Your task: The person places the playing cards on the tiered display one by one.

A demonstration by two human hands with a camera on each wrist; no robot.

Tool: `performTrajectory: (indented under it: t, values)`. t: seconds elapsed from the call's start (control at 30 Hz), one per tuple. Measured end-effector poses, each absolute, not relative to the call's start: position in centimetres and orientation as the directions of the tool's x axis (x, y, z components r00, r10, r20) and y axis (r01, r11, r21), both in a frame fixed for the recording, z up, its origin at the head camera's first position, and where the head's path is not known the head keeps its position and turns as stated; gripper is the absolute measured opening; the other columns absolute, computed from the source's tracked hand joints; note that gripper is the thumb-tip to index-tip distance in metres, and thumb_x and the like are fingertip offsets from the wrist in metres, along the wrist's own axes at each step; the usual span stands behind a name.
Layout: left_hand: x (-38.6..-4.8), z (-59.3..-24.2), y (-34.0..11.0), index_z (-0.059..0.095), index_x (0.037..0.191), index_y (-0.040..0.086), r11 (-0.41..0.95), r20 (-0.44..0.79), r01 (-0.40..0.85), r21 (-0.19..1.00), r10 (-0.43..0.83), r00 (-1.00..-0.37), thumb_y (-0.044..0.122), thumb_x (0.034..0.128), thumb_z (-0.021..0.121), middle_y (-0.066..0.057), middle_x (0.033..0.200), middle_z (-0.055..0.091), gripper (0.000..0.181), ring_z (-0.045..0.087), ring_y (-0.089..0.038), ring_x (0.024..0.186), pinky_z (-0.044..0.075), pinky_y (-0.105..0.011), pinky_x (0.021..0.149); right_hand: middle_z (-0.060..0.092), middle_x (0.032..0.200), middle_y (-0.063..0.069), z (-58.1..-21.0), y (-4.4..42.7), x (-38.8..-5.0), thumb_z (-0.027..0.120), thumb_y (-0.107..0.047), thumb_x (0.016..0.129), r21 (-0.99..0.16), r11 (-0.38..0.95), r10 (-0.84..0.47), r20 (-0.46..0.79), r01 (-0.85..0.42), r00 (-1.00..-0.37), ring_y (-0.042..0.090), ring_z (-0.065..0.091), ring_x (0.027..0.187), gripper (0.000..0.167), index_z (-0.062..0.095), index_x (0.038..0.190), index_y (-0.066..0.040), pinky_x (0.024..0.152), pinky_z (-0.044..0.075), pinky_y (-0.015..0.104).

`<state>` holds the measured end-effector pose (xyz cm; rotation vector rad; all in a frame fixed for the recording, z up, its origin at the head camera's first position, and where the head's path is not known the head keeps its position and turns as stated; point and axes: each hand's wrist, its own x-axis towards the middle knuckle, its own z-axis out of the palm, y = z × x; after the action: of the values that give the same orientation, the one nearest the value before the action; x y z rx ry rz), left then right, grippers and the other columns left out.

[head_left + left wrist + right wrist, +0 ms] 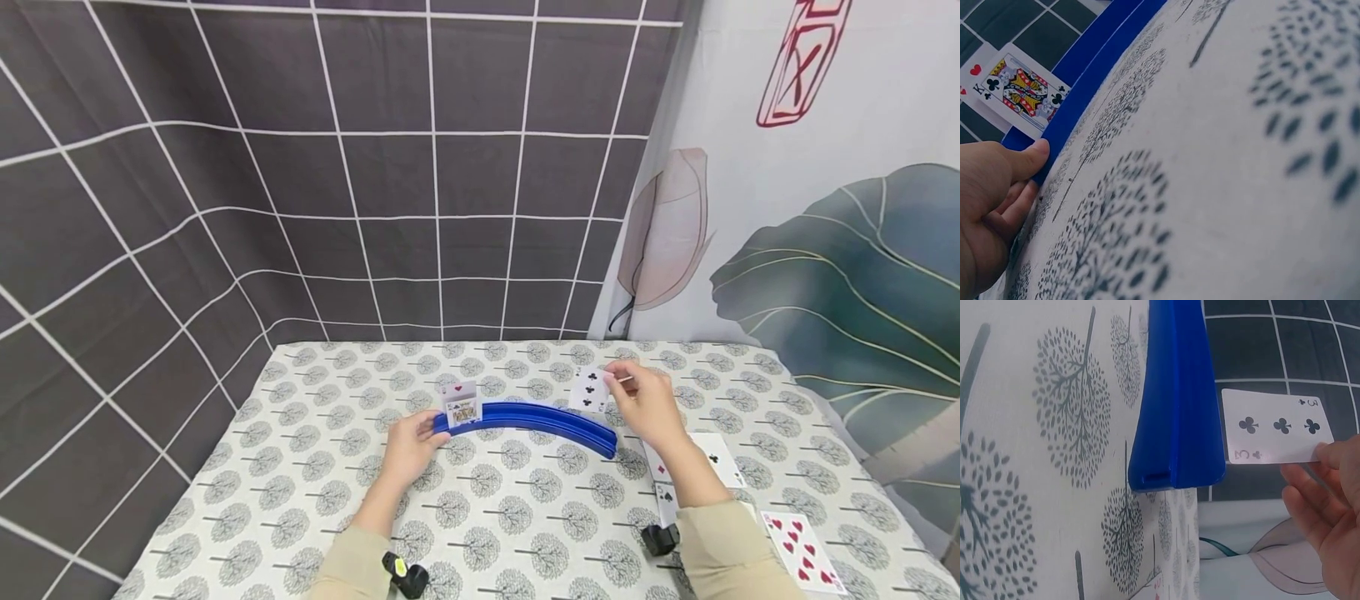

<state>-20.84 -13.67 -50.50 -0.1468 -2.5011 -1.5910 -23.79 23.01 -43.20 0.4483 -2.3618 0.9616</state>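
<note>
A long, curved, glossy blue card holder (551,421) sits on a surface (517,517) covered with pale cloth printed with grey trees. The left hand (411,446) is clamped on the holder's left end, thumb against its front side. Standing in the holder just beside that hand is a white king of clubs playing card (1022,90), with a white playing card bearing a red heart (459,387) rising behind it. The right hand (647,404) pinches a white three of clubs playing card (588,390) by its edge, near the holder's right part; whether card and holder touch cannot be told. Right of the holder lie more white playing cards, among them a many-pipped hearts card (802,552) and a clubs card (717,460). Behind the holder hangs dark grey fabric (476,175) with white grid lines.
</note>
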Motion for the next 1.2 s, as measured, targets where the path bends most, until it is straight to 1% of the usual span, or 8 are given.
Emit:
performTrajectory:
  t: [0.1,0.13,0.17,0.2,0.33,0.4,0.77,1.2]
  values:
    - [-20.9,-50.5,-13.6,0.067,0.119,-0.009,0.427,0.204,0.18,0.886,-0.011,-0.979,-0.003,0.0828,0.078,-0.029,0.111,0.07,0.038,0.07,-0.04,0.105,0.062,-0.032,0.089,0.074,0.088,0.018,-43.1,22.8,-23.8,0.07,0.004,0.091,-0.545,0.681,-0.102,0.591,-0.489,-0.8,0.033,0.074,0.071,0.009,0.069,0.1,0.001,0.072,0.064,0.049]
    - [-20.9,-50.5,-13.6,0.066,0.119,-0.009,0.429,0.208,0.184,0.884,-0.01,-0.978,-0.003,0.083,0.078,-0.029,0.112,0.07,0.038,0.07,-0.04,0.105,0.062,-0.033,0.089,0.074,0.089,0.018,-43.1,22.7,-23.8,0.07,0.004,0.092,-0.55,0.678,-0.1,0.588,-0.488,-0.803,0.034,0.074,0.072,0.01,0.069,0.101,0.001,0.079,0.062,0.049]
    - [-20.9,-50.6,-13.6,0.066,0.119,-0.009,0.431,0.211,0.186,0.883,-0.01,-0.977,-0.003,0.0831,0.078,-0.029,0.112,0.07,0.038,0.07,-0.04,0.105,0.062,-0.033,0.089,0.074,0.089,0.018,-43.1,22.7,-23.8,0.07,0.004,0.092,-0.553,0.677,-0.098,0.586,-0.485,-0.804,0.034,0.074,0.072,0.01,0.069,0.101,0.001,0.08,0.061,0.051]
    - [-20.9,-50.6,-13.6,0.066,0.119,-0.009,0.432,0.213,0.188,0.882,-0.01,-0.977,-0.003,0.083,0.078,-0.029,0.112,0.07,0.038,0.07,-0.04,0.105,0.062,-0.033,0.089,0.074,0.089,0.018,-43.1,22.6,-23.8,0.07,0.004,0.092,-0.554,0.677,-0.098,0.585,-0.485,-0.805,0.034,0.074,0.072,0.01,0.069,0.101,0.001,0.074,0.064,0.05]
    - [-21.0,-50.6,-13.6,0.067,0.119,-0.008,0.431,0.202,0.174,0.885,-0.02,-0.979,-0.003,0.083,0.078,-0.028,0.112,0.07,0.039,0.07,-0.039,0.106,0.062,-0.033,0.09,0.074,0.089,0.019,-43.3,22.5,-23.8,0.07,0.003,0.092,-0.554,0.677,-0.101,0.583,-0.485,-0.806,0.033,0.074,0.072,0.009,0.069,0.101,0.001,0.073,0.065,0.044]
    - [-21.0,-50.6,-13.6,0.067,0.12,-0.008,0.432,0.198,0.171,0.886,-0.019,-0.98,-0.002,0.0833,0.078,-0.028,0.112,0.07,0.039,0.07,-0.039,0.106,0.062,-0.032,0.09,0.073,0.089,0.019,-43.3,22.4,-23.9,0.07,0.004,0.092,-0.556,0.673,-0.104,0.581,-0.487,-0.808,0.033,0.074,0.072,0.009,0.069,0.101,0.001,0.064,0.066,0.042]
    - [-21.1,-50.7,-13.6,0.067,0.121,-0.007,0.439,0.195,0.169,0.883,-0.014,-0.981,-0.001,0.0839,0.078,-0.028,0.113,0.07,0.039,0.07,-0.038,0.106,0.062,-0.03,0.089,0.074,0.091,0.018,-43.6,21.7,-24.2,0.07,0.003,0.092,-0.597,0.645,-0.102,0.552,-0.477,-0.828,0.032,0.074,0.074,0.01,0.069,0.102,0.0,0.065,0.066,0.041]
    - [-21.2,-51.0,-13.6,0.066,0.122,-0.006,0.437,0.171,0.14,0.889,-0.033,-0.985,-0.001,0.0833,0.079,-0.027,0.114,0.07,0.041,0.07,-0.038,0.107,0.062,-0.03,0.09,0.074,0.089,0.016,-43.7,20.8,-24.3,0.072,0.004,0.09,-0.566,0.649,-0.12,0.583,-0.508,-0.803,0.027,0.073,0.07,0.011,0.07,0.1,0.0,0.064,0.066,0.038]
